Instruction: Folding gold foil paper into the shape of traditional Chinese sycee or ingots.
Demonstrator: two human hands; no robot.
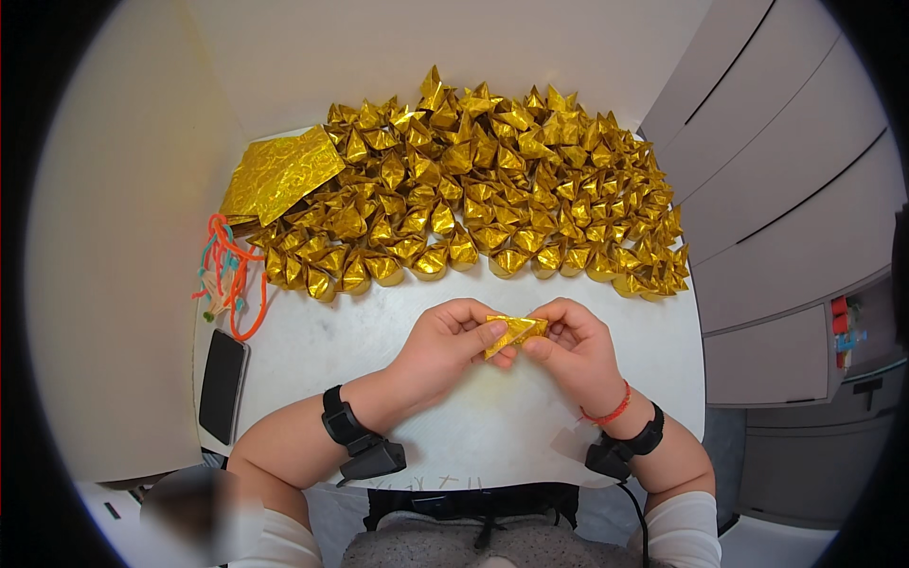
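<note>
A small craft corner, probably inside a home or office.

A round white table (454, 431) against plain cream walls (114, 237) carries a heap of folded gold-foil paper ingots (473, 199); grey flat-fronted cabinets (786, 208) stand just beside it.

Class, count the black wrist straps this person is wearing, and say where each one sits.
2. One black wrist strap is on the left forearm, just behind the left hand. The other is on the right wrist, behind the right hand. None seems hidden.
</note>
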